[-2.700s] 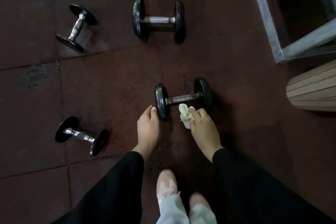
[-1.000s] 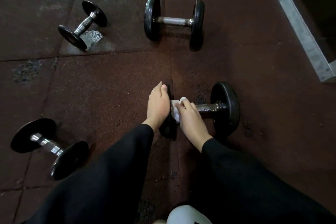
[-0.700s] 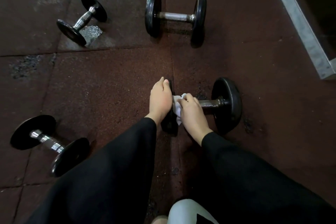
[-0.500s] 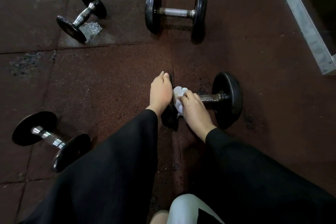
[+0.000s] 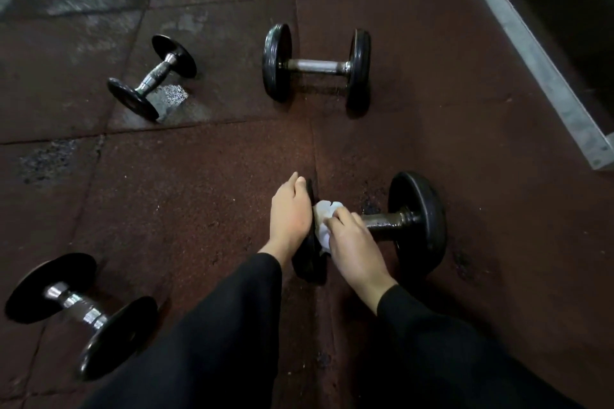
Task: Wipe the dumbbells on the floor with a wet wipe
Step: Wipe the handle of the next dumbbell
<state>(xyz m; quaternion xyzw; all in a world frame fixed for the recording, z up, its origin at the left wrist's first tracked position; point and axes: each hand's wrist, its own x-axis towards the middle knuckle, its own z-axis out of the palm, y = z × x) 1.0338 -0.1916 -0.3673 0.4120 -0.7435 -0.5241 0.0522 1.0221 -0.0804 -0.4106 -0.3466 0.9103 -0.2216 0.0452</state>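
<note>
Head view: right hand (image 5: 354, 247) clenched round crumpled white wipe (image 5: 324, 221) against round black dumbbell (image 5: 417, 222), left hand (image 5: 290, 214) flat, released.

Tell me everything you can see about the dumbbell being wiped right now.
The near dumbbell lies on its side on the reddish rubber floor: two black round plates joined by a dark, glossy metal handle. The left hand braces the outer face of its left plate; the right hand presses a crumpled white wet wipe where handle meets that plate.

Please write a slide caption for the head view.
Right hand wipes near dumbbell with wet wipe; left hand steadies it.
</note>
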